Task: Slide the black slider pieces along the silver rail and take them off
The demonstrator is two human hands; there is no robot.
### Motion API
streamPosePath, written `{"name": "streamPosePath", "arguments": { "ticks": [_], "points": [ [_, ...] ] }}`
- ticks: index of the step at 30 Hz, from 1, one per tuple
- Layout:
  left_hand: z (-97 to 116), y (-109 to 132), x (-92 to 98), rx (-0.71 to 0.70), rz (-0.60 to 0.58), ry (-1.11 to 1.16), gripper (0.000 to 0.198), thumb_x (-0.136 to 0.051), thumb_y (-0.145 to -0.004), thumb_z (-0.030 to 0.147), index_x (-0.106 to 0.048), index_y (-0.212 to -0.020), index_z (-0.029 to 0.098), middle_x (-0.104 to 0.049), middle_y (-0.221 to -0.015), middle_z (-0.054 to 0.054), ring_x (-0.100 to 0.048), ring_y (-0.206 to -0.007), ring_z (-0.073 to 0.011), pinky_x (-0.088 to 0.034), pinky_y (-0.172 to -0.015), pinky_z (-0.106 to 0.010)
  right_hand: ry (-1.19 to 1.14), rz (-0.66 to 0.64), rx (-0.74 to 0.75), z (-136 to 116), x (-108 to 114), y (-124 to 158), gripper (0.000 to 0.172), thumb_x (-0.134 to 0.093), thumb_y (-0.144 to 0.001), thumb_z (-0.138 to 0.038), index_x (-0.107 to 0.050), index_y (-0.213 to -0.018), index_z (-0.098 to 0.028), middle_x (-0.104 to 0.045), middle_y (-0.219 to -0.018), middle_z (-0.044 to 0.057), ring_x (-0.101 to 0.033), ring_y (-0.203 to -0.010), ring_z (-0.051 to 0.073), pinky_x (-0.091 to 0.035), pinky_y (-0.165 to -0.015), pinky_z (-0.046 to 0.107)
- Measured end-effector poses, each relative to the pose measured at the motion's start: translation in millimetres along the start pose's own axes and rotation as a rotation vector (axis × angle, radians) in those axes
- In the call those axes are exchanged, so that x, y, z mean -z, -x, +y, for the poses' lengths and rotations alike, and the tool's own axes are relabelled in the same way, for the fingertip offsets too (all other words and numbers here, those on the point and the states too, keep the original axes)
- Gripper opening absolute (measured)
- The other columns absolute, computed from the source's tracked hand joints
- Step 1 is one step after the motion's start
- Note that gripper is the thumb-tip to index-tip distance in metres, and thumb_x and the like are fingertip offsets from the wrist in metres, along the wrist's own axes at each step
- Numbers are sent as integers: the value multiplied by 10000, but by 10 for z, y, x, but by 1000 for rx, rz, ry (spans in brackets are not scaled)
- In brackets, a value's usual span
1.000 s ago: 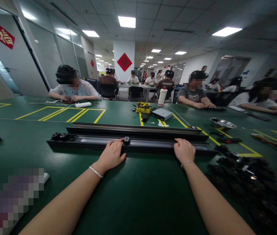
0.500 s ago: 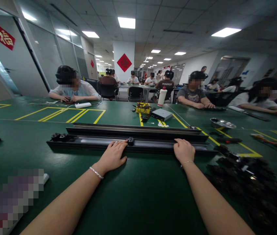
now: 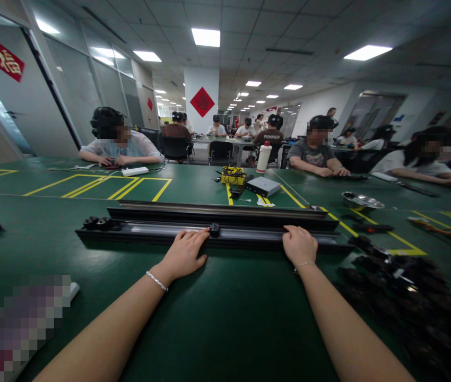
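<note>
A long black rail (image 3: 162,243) with a shiny channel lies crosswise on the green table. In its channel sits a small black block (image 3: 214,229). My left hand (image 3: 185,252) is open, its fingers stretched out over the rail and the fingertips at the block's left side. Farther right, my right hand (image 3: 300,245) rests open on the same rail, holding nothing; some of its fingers are hidden. Several similar black pieces (image 3: 97,223) sit at the rail's left end. Just behind lies a second long black rail (image 3: 225,212).
A heap of small black parts (image 3: 416,307) covers the table at right. Beyond it are a metal bowl (image 3: 363,200) and wires (image 3: 444,225). Farther back stand a grey box (image 3: 263,186), a yellow object (image 3: 232,175) and a bottle (image 3: 264,157). Co-workers sit across the table.
The small black block has slid slightly to the right along the channel, with my left fingertips following it. My right hand has stayed in place.
</note>
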State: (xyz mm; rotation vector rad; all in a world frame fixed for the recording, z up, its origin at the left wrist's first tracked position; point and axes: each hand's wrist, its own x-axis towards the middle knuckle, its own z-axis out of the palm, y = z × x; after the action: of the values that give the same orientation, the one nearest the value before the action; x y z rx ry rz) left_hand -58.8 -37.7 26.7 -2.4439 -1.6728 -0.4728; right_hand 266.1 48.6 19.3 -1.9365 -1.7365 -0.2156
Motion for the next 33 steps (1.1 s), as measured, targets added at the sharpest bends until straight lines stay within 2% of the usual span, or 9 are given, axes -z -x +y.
{"name": "streamPosePath", "arguments": {
  "ticks": [8,14,17,20,23,27,30,33],
  "points": [
    [36,-20,30,1,-31,-37,575,-519,-743,351,-389,-1297,270,-415,-1421,-16,-493,-1123,-233,-319,-957,-425,-18,11,-5,10,-19,3,414,-351,-801,-216,-652,-1086,-213,-618,-1175,32,-470,-1149,208,-320,-961,380],
    [44,-25,36,-7,-49,-76,602,-501,-759,346,-346,-1338,296,-398,-1431,-9,-495,-1106,-239,-328,-935,-428,-31,35,5,-69,-22,30,396,-341,-841,-230,-646,-1093,-227,-616,-1178,38,-467,-1158,226,-284,-990,449],
    [58,-28,39,-11,-56,-93,620,-495,-764,352,-319,-1357,314,-389,-1437,-5,-494,-1095,-242,-322,-931,-433,-69,13,131,-239,-7,87,389,-342,-869,-260,-614,-1144,-219,-597,-1207,54,-473,-1155,227,-293,-991,460],
    [86,-32,35,-2,-66,-121,642,-494,-762,363,-296,-1372,333,-384,-1438,-8,-496,-1070,-253,-316,-918,-446,-155,-68,398,-505,25,212,404,-359,-882,-256,-551,-1236,-221,-569,-1246,61,-495,-1129,183,-357,-962,364],
    [105,-32,22,0,-55,-128,631,-479,-766,360,-303,-1372,340,-414,-1414,-19,-488,-1068,-267,-309,-914,-458,-186,-142,610,-804,80,402,428,-366,-899,-281,-478,-1311,-279,-499,-1326,53,-464,-1166,172,-351,-974,335],
    [97,-31,4,1,-41,-107,627,-472,-765,353,-315,-1371,331,-466,-1363,-42,-484,-1069,-271,-297,-925,-463,-111,-230,676,-1075,148,631,433,-366,-909,-355,-416,-1339,-377,-370,-1430,48,-389,-1244,213,-299,-1004,414],
    [86,-30,-1,-2,-42,-100,629,-473,-768,357,-309,-1374,335,-471,-1353,-48,-479,-1078,-269,-287,-933,-460,-40,-296,691,-1138,156,708,429,-357,-908,-415,-406,-1335,-403,-336,-1451,46,-336,-1282,250,-219,-1027,509],
    [83,-28,-2,-10,-40,-105,633,-477,-770,362,-297,-1377,346,-462,-1360,-42,-477,-1086,-269,-285,-933,-457,-25,-312,688,-1145,139,727,445,-362,-902,-431,-389,-1344,-396,-346,-1447,37,-308,-1297,255,-180,-1035,532]
  ]
}}
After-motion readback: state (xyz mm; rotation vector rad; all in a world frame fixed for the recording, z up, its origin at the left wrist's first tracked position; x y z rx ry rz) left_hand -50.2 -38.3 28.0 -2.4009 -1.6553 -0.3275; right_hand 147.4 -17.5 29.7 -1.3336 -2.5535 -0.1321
